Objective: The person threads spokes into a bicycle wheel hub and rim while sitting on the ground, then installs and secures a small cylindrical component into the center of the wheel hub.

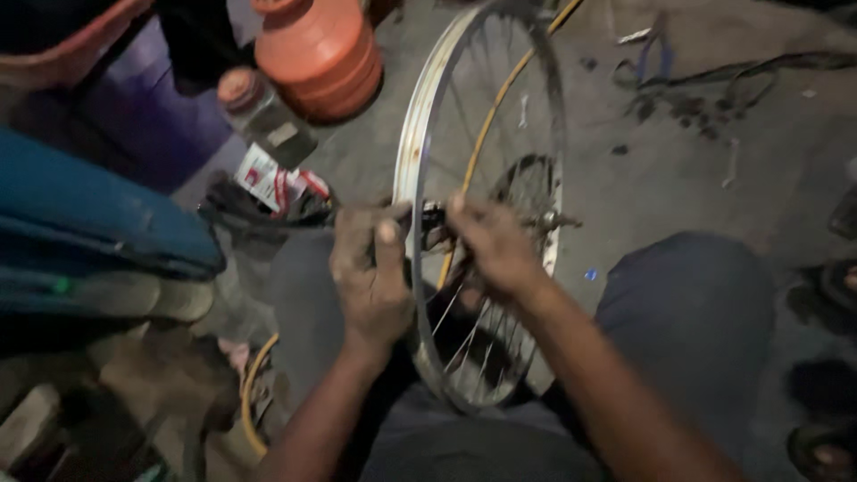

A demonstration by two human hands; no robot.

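Note:
A bare bicycle wheel with a silver rim (412,143) and thin spokes stands upright between my knees, its edge towards me. My left hand (370,277) grips the rim's near side, thumb over the metal. My right hand (493,248) reaches in among the spokes at the hub axle (546,220), fingers closed around something small and dark there that I cannot make out. A thin yellow hose (489,116) runs behind the wheel.
An orange plastic jar (320,54) and a smaller capped bottle (261,116) stand at the top left on the grey concrete floor. A blue fabric bundle (98,223) lies at left. Tools and scraps (687,89) lie scattered at the top right. Sandals (826,295) sit at the right edge.

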